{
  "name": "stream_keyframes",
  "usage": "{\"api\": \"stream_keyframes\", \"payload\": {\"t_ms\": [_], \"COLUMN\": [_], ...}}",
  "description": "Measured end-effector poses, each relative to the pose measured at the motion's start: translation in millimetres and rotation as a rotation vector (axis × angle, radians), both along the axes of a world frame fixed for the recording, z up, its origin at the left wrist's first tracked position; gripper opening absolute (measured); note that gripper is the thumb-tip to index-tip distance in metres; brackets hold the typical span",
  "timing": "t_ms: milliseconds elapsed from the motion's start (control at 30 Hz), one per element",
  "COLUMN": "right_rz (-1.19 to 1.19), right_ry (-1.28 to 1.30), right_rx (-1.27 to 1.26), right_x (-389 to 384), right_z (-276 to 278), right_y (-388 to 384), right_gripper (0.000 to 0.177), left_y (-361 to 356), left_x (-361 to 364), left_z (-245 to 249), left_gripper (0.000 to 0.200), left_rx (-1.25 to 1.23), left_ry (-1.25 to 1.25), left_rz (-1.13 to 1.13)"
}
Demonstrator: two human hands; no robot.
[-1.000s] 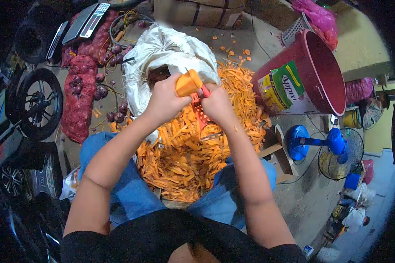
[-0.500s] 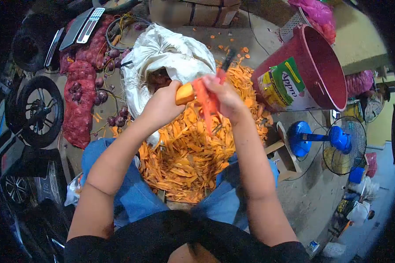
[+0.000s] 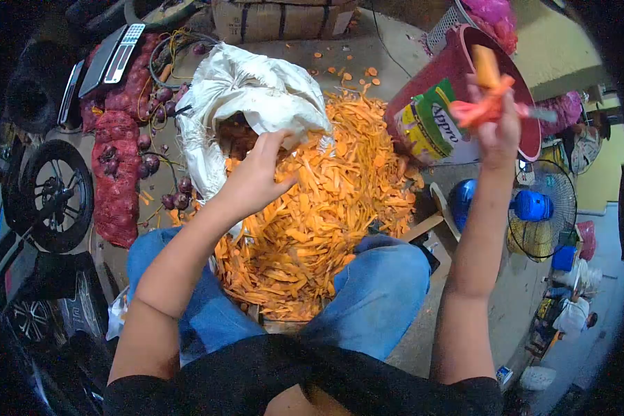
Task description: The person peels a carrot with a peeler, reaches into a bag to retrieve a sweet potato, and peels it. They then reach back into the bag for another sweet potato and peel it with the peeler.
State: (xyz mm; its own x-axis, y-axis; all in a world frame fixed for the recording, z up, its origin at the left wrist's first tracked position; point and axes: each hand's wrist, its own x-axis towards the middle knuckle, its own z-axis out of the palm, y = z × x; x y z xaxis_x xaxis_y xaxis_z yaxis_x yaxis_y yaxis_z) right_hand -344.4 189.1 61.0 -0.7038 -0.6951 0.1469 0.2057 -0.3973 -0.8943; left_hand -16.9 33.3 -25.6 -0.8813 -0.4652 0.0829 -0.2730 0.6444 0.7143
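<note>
Right hand (image 3: pixel 496 132): closed round red tool (image 3: pixel 489 104), blurred; orange piece (image 3: pixel 487 66) just beyond its fingers, in front of red bucket (image 3: pixel 428 73)'s mouth. Left hand (image 3: pixel 256 170): fingers loosely apart, nothing seen in it; white sack (image 3: pixel 256 82) beside, heaped peelings (image 3: pixel 305 215) below. Best handling: firm tool grip, edge away from fingers, knuckles clear of rim

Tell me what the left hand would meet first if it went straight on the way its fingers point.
Going straight on, the left hand would probably meet the white woven sack first, at its folded mouth; their height difference is unclear from this view.
</note>
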Motion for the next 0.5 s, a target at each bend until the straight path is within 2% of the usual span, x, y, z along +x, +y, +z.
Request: {"api": "stream_keyframes", "payload": {"t_ms": [33, 100, 133, 200, 267, 300, 333, 367, 400, 433, 500], "right_rz": [-0.094, -0.208, -0.215, 0.021, 0.035, 0.123, 0.047, -0.021, 0.029, 0.067, 0.236], "right_ry": [-0.098, -0.291, -0.295, -0.175, 0.061, -0.009, 0.387, 0.449, 0.457, 0.599, 0.748], "right_rx": [-0.113, -0.077, -0.078, 0.146, 0.612, 0.853, 1.071, 1.125, 1.321, 1.453, 1.588], "right_x": [-37.7, -60.2, -55.0, -32.8, -8.4, -13.9, -16.1, -10.9, -36.2, -26.0, -56.8], "right_z": [-12.2, -33.4, -48.0, -88.3, -139.1, -182.3, -224.7, -249.0, -311.7, -290.3, -356.8], "right_y": [18.5, 39.4, 42.8, 49.0, 46.1, 48.6, 54.2, 58.1, 76.8, 73.0, 98.3], "right_gripper": [0.038, 0.039, 0.039, 0.039, 0.030, 0.028, 0.026, 0.030, 0.036, 0.040, 0.038], "left_y": [0.0, -1.2, -2.3, -5.0, -5.2, -4.7, -4.6, -4.2, -2.8, -2.5, -3.7], "left_x": [-1.2, -3.4, -4.5, -8.0, -13.5, -15.7, -17.3, -18.9, -20.5, -23.2, -29.6], "left_z": [-0.5, -2.2, -4.3, -11.6, -14.6, -19.6, -25.2, -30.3, -34.5, -37.0, -40.0], "left_gripper": [0.055, 0.051, 0.047, 0.044, 0.038, 0.038, 0.038, 0.039, 0.039, 0.039, 0.038], "left_rx": [-0.015, -0.009, 0.001, -0.018, -0.021, -0.018, -0.055, -0.091, -0.106, -0.106, -0.119], "left_ry": [-0.063, -0.122, -0.181, -0.212, -0.295, -0.304, -0.331, -0.358, -0.353, -0.355, -0.515], "left_rz": [-0.010, -0.038, -0.056, -0.056, -0.059, -0.064, -0.096, -0.130, -0.145, -0.156, -0.204]}}
